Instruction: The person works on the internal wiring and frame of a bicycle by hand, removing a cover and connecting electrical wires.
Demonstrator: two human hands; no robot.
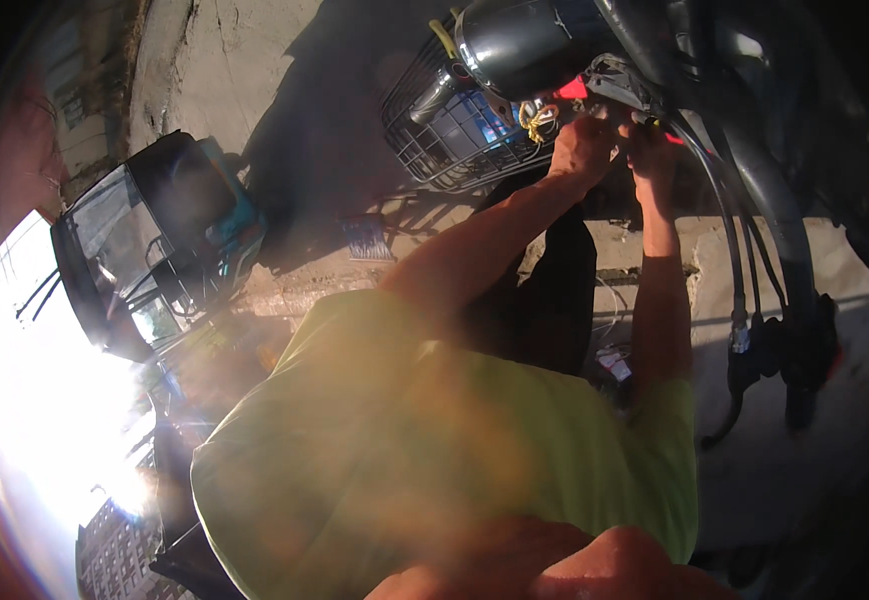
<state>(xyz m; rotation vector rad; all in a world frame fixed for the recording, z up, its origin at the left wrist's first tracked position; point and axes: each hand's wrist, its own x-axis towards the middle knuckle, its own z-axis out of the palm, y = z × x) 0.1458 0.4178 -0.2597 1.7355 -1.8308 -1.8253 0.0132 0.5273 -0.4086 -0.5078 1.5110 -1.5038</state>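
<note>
In the head view, the person leans over the front of a handlebar-steered vehicle, both forearms reaching up and away. The left hand is curled, its back toward the camera, and the right hand is just beside it with its fingers bent. The fingertips come close together near a small part, too small and shaded to name; whether either hand is closed on anything cannot be told.

Just beyond the hands sits a red part, next to a dark bracket. A bundle of yellow cord lies near the left hand, on its left, at the edge of a black wire basket that contains something blue. Above the basket and beyond the left hand is a glossy black rounded housing.

To the right of the right hand, black cables run toward the person beside a thick black tube, with a lever at the near end. Nearer than the hands are black trousers and a yellow-green shirt. Well apart, far left of the hands, stands another vehicle with a clear windscreen, in strong glare.
</note>
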